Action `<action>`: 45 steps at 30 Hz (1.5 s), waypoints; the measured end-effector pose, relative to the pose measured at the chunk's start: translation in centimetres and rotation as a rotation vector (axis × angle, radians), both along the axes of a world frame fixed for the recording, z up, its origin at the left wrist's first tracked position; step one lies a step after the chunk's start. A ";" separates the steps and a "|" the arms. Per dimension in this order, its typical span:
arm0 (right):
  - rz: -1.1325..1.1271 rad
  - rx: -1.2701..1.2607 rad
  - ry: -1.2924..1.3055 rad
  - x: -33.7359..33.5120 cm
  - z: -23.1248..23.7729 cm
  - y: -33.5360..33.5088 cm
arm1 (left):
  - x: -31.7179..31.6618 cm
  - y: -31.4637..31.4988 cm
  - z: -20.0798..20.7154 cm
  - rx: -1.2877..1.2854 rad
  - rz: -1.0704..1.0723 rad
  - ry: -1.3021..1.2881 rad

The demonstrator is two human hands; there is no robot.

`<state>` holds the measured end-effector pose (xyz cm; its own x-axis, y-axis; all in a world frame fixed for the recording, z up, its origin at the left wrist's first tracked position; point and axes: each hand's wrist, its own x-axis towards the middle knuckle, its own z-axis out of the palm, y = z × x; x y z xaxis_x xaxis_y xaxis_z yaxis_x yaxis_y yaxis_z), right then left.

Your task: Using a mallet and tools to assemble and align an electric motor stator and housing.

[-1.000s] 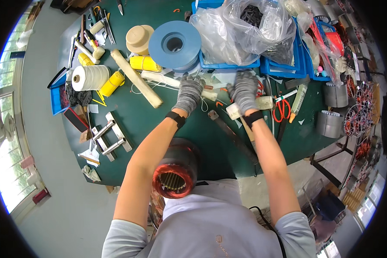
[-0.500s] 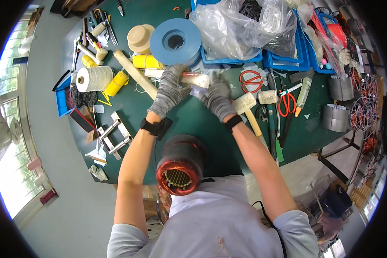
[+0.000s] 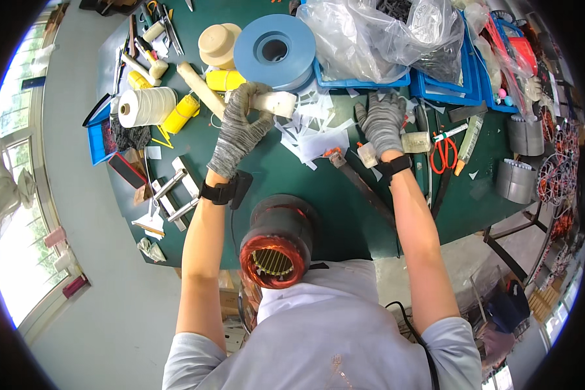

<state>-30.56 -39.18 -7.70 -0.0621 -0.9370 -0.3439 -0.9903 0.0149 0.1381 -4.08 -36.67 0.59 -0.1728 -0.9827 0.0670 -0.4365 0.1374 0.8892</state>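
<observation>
My left hand point(image 3: 244, 130), in a grey knit glove, is closed round an off-white, roughly cylindrical piece point(image 3: 274, 103) above the back of the table. Most of that piece's left part is hidden by my fingers. My right hand point(image 3: 381, 123), gloved alike, lies with fingers spread over the red-handled scissors, which are almost wholly covered. Against its wrist shows the pale head of a mallet point(image 3: 367, 155), and a second pale mallet head point(image 3: 416, 142) is just right of it. Near my body a dark motor stator point(image 3: 276, 244) with copper windings lies on its side.
White paper scraps point(image 3: 317, 133) lie between my hands. A blue spool point(image 3: 275, 52) and blue bins with plastic bags point(image 3: 357, 49) stand at the back. At left are a white thread cone point(image 3: 147, 107) and yellow rolls point(image 3: 181, 115). Another pair of red scissors point(image 3: 443, 154) lies right.
My hands have moved apart. The left has shifted a little left with the off-white piece; the right has gone right onto the red scissors. A dark, orange-tipped bar and paper scraps now show between them.
</observation>
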 end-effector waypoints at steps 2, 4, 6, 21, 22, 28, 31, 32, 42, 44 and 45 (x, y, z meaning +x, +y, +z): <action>0.130 -0.081 0.015 0.9 -1.3 0.9 | -0.4 -0.3 -0.1 -0.004 0.003 0.002; 0.159 -0.041 0.016 3.6 -3.1 3.1 | -0.7 -0.3 -0.3 0.000 0.006 0.002; 0.258 0.035 -0.091 6.1 -2.3 5.1 | -0.5 -0.1 -0.3 -0.046 0.031 -0.066; 0.270 0.237 -0.360 9.8 -0.3 8.2 | -0.5 -0.3 -0.5 0.044 0.033 0.058; 0.280 0.172 -0.461 9.6 0.1 7.3 | -0.6 0.0 -0.5 0.016 0.021 0.102; 0.193 0.005 0.033 -0.8 -0.6 0.1 | -0.1 -0.1 -0.9 0.030 0.050 -0.028; 0.304 0.081 -0.070 -6.5 0.7 -1.5 | -0.4 -0.1 -1.6 -0.023 0.043 0.034; 0.351 -0.001 -0.063 -7.1 0.9 -1.0 | -0.4 -0.1 -1.7 -0.018 0.052 0.014; 0.290 0.064 0.184 -7.1 2.3 1.2 | -0.7 0.0 -1.0 -0.044 0.052 -0.006; 0.228 0.125 0.243 -6.7 1.0 0.8 | -0.9 -0.2 -1.2 -0.001 0.047 0.001; 0.234 0.124 0.237 -5.8 0.5 0.3 | -0.7 0.0 -1.4 0.039 0.055 0.014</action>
<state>-36.31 -38.84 -7.18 0.0577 -0.8873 -0.4576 -0.9050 -0.2400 0.3512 -4.74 -36.72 -0.82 -0.1174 -0.9926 0.0309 -0.4299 0.0789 0.8994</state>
